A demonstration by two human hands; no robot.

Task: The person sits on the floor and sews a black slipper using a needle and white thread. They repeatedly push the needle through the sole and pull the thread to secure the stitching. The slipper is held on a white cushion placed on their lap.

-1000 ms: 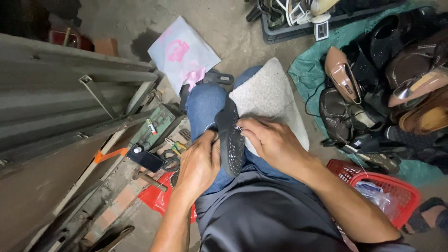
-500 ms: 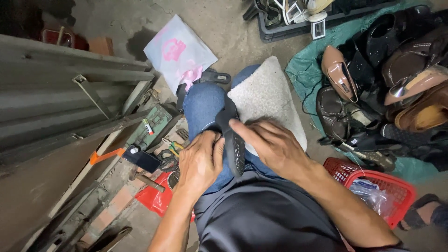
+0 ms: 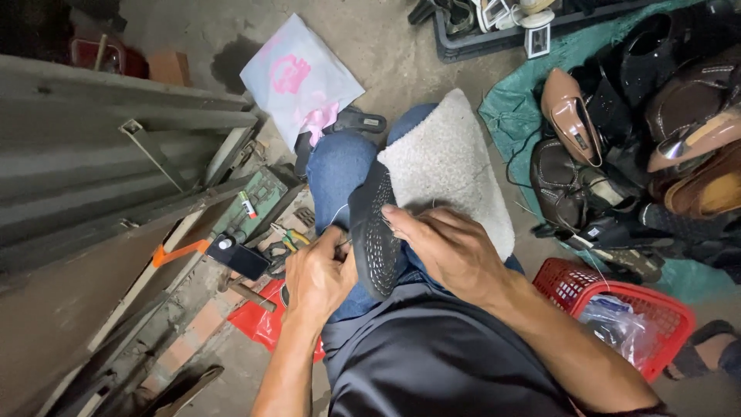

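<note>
A black shoe (image 3: 374,232) lies sole-up on my lap, between my knees in blue jeans. My right hand (image 3: 448,247) rests on its right side, fingertips pressed on the studded sole. My left hand (image 3: 318,276) is closed beside the shoe's left edge, pinching a thin tool or needle; a pale thread (image 3: 340,212) runs up from it. A grey fleecy pad (image 3: 448,166) covers my right thigh under the shoe.
A pile of worn shoes (image 3: 617,139) lies on a green cloth at the right. A red basket (image 3: 617,305) stands by my right arm. Pliers (image 3: 285,235), a dark phone-like object (image 3: 235,256) and a green box (image 3: 258,201) lie left, beside grey metal sheets (image 3: 93,162). A white-pink bag (image 3: 297,81) lies ahead.
My left hand has drawn slightly away from the shoe's edge toward me, and my right hand's fingers have shifted onto the sole. The shoe stays on my lap.
</note>
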